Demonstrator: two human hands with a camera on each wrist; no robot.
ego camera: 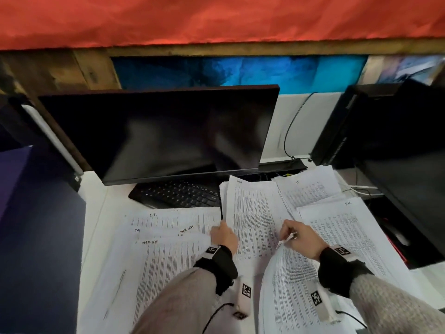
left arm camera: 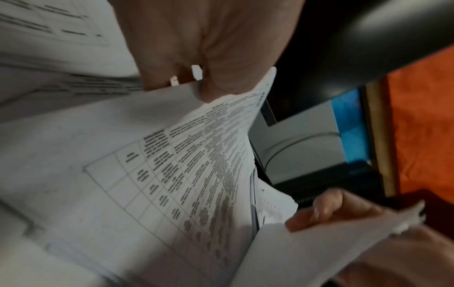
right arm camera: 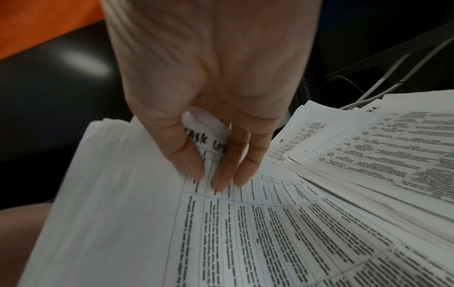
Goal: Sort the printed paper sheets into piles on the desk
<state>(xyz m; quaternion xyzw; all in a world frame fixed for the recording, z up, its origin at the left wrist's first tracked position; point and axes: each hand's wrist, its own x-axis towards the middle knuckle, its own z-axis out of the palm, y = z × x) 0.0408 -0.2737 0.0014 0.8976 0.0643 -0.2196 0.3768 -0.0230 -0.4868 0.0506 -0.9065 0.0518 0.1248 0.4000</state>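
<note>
Printed sheets with tables lie in several piles on the white desk (ego camera: 96,213). My left hand (ego camera: 220,229) (left arm camera: 184,87) pinches the left edge of the top sheet of the middle pile (ego camera: 252,213) (left arm camera: 172,159), lifting it slightly. My right hand (ego camera: 285,233) (right arm camera: 206,174) pinches the top corner of a loose sheet (ego camera: 286,280) (right arm camera: 270,223) with "TASK LIST" handwritten on it, and the sheet curls up from the desk. A left pile (ego camera: 166,239), a back right pile (ego camera: 310,186) and a right pile (ego camera: 342,232) (right arm camera: 380,139) lie flat.
A dark monitor (ego camera: 156,133) stands behind the piles with a black keyboard (ego camera: 178,194) under it. A black computer tower (ego camera: 375,121) and a second dark screen (ego camera: 414,189) stand at the right, with cables (ego camera: 289,131) near the wall. A dark panel (ego camera: 36,237) bounds the left.
</note>
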